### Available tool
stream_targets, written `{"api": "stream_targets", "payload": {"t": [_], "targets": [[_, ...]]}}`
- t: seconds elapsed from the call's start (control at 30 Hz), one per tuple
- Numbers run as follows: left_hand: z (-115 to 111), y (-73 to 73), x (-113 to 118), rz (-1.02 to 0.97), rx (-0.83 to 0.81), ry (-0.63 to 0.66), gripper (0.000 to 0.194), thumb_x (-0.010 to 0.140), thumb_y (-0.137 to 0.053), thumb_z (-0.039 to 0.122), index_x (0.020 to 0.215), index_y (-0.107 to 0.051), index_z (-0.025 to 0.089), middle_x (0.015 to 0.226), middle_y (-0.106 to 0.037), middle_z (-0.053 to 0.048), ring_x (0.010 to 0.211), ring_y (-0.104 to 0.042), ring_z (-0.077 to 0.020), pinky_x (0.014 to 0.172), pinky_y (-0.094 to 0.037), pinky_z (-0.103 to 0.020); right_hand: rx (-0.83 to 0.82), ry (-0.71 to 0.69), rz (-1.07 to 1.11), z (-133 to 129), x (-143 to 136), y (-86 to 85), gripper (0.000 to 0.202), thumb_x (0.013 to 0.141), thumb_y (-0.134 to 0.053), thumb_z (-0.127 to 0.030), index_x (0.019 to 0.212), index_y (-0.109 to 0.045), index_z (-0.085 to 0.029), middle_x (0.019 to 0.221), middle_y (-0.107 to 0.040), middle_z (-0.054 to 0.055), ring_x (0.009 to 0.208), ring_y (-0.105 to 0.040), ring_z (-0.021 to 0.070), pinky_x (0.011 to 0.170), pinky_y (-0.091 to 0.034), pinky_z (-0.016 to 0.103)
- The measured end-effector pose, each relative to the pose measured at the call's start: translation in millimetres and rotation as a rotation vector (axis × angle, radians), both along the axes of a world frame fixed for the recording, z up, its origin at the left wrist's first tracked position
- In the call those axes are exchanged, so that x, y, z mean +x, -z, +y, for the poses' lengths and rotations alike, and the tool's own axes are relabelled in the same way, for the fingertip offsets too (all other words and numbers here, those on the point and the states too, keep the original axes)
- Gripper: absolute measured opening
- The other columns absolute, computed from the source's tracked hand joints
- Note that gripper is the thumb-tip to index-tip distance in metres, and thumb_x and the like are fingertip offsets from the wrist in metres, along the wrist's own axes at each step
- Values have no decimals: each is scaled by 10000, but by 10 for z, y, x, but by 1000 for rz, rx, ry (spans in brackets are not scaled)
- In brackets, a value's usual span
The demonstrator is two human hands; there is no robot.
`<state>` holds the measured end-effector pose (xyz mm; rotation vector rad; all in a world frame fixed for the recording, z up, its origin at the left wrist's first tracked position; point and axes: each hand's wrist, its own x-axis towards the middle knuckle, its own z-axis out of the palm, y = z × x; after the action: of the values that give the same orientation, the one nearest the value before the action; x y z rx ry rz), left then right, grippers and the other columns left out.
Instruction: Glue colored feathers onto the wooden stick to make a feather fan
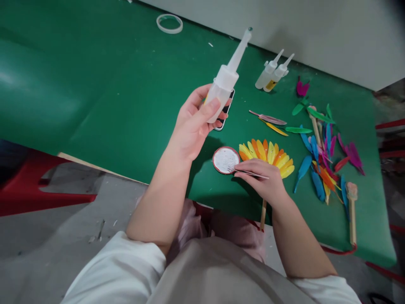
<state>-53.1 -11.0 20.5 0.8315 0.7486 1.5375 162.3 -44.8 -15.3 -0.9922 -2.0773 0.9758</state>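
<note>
My left hand is wrapped around a translucent glue bottle with a long white nozzle, tilted up and to the right. Behind those fingers lies a phone-like black-and-white object, partly hidden. My right hand pinches slim tweezers, their tips at the right rim of a small red-edged round dish with a white surface. Just beyond that hand is a fan of yellow and orange feathers on a wooden stick, which the hand partly covers.
Two more glue bottles stand at the back. Loose colourful feathers are scattered on the right of the green table, near a wooden handle with a red cord. A tape ring lies far left of them; a red stool is at left.
</note>
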Motion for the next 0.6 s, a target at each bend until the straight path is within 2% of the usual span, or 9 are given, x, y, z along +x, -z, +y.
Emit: {"api": "stream_targets", "payload": {"t": [0.2,0.6], "targets": [[-4,-17,0,42,-25,-21,154,758,-689,355,880,-617,296,922,-682,34,722,-596,-108,625,-467,-233,-20,3,-46,-2,-5,45,101,781,-692,-312,849,-732,-249,810,-740,39,756,-686,195,710,-559,346],[-7,-14,-2,-13,4,11,118,790,-668,308,890,-616,273,916,-668,27,723,-591,-89,619,-466,-204,44,-51,-58,3,-2,65,92,793,-684,-272,871,-724,-245,828,-745,31,771,-686,190,722,-550,339]]}}
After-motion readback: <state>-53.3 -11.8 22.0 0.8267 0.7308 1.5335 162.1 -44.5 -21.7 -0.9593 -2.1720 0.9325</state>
